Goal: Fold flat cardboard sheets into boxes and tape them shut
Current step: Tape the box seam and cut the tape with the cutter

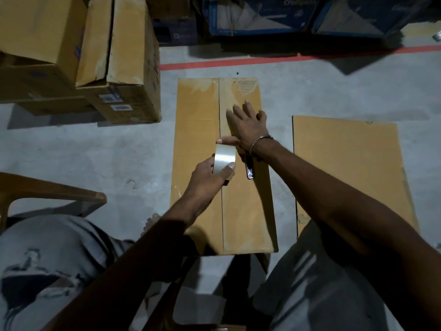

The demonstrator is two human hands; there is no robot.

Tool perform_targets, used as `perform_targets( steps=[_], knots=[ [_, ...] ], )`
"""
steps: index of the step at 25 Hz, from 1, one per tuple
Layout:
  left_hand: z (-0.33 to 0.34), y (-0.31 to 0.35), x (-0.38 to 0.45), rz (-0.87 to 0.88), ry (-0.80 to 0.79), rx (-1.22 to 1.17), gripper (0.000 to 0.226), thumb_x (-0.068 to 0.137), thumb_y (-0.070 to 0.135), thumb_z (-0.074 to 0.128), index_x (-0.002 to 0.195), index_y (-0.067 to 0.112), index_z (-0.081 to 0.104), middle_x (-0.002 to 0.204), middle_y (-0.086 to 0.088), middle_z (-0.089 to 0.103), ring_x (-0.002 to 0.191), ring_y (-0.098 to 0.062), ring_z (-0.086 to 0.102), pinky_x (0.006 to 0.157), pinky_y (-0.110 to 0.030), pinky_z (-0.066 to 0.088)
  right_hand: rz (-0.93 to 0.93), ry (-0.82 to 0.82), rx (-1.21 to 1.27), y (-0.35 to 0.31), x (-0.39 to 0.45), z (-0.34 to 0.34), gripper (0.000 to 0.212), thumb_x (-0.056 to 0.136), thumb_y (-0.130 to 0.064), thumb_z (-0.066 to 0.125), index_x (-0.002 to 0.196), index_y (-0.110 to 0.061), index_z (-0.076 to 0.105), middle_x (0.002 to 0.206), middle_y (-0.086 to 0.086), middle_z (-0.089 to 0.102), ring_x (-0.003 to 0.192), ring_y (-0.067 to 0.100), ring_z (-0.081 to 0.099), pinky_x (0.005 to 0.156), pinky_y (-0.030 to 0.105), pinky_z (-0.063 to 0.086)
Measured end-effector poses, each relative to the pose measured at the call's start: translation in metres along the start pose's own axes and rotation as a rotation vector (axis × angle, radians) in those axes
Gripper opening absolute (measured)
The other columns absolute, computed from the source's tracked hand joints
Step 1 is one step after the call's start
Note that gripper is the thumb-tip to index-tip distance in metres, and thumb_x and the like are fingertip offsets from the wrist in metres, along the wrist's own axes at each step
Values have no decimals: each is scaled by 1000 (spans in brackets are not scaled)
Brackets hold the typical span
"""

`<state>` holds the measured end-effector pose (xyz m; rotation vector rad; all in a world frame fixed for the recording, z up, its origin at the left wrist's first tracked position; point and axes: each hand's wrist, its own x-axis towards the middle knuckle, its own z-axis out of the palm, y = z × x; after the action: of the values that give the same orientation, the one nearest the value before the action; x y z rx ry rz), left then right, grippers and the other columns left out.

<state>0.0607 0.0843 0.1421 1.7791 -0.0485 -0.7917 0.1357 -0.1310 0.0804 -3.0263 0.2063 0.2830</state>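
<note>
- Count: 1 folded box lying on the floor in front of the seated person; 1 flat cardboard sheet lying to its right, apart from it; 1 roll of clear tape; 1 small dark tool resting on the box top just right of the seam, kind not determinable.
- A stack of at least 3 brown cartons is sitting at upper left; 2 blue printed cartons are standing along the far edge.
- Surface: grey concrete floor, with 1 red painted line running across it beyond the box. Lighting is dim.
- 1 brown chair arm is showing at lower left.
- Left hand is gripping the tape roll, thumb and fingers curled round its rim, holding it upright over the centre seam of the box.
- Right hand is lying flat on the box top beyond the roll, fingers straight and spread, pressing on the taped seam; its thumb is reaching back to touch the top of the roll.
- 1 metal bracelet is sitting on the right wrist.
</note>
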Motion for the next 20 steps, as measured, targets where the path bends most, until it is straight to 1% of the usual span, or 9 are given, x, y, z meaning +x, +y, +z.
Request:
perform_targets(
  steps=[3,5,9,10,13,15,17,18,20],
  knots=[
    [5,-10,-13,21,68,55,31,98,45,68,121,24,63,109,-3,72,101,-20,71,87,-43,64,8,13,9,-11,-2,4,109,72,-95,44,157,-28,31,167,3,26,157,40,5,115,67,19],
    [5,-17,-25,15,97,62,23,98,43,69,114,28,63,105,-2,72,97,-20,71,85,-42,63,25,18,12,-15,-1,8,106,73,-94,47,155,-29,33,167,2,26,157,40,5,115,68,19],
    [1,-28,-53,-38,86,49,34,98,43,68,123,21,63,109,0,73,100,-18,72,87,-36,63,49,-1,33,-18,0,9,104,71,-94,51,152,-30,38,167,0,28,157,40,7,115,68,20],
    [0,-32,-60,-55,85,51,35,97,43,69,122,19,64,108,0,75,98,-18,73,88,-38,63,54,-14,39,-18,0,9,104,71,-93,52,152,-30,38,167,0,27,157,41,7,115,68,19],
    [1,-50,-87,-89,105,17,32,95,41,73,113,14,69,98,-5,79,91,-22,77,89,-49,62,58,-51,64,-17,1,5,107,69,-94,54,152,-28,39,168,1,25,157,41,6,115,70,16],
    [3,-63,-106,-70,104,-6,36,93,43,75,111,12,69,97,-8,79,92,-27,77,89,-56,60,52,-56,83,-18,2,4,109,68,-93,55,154,-27,37,169,2,23,157,41,5,116,71,15],
    [8,-73,-116,-45,115,-44,41,88,49,75,111,15,69,101,-8,78,96,-31,75,91,-61,58,48,-41,118,-18,-1,3,114,69,-92,57,158,-25,30,170,2,20,158,39,4,118,71,13],
    [11,-76,-118,-26,116,-60,39,88,49,74,111,17,69,102,-7,78,98,-31,74,92,-61,57,42,-34,145,-17,-2,2,116,70,-90,58,160,-24,26,171,3,18,158,37,4,118,70,12],
    [17,-78,-119,5,122,-70,36,92,47,70,113,17,70,103,-4,78,98,-26,74,93,-56,58,7,-13,200,-16,-6,-2,117,73,-87,60,163,-25,17,172,4,16,158,34,5,119,69,14]
  ],
)
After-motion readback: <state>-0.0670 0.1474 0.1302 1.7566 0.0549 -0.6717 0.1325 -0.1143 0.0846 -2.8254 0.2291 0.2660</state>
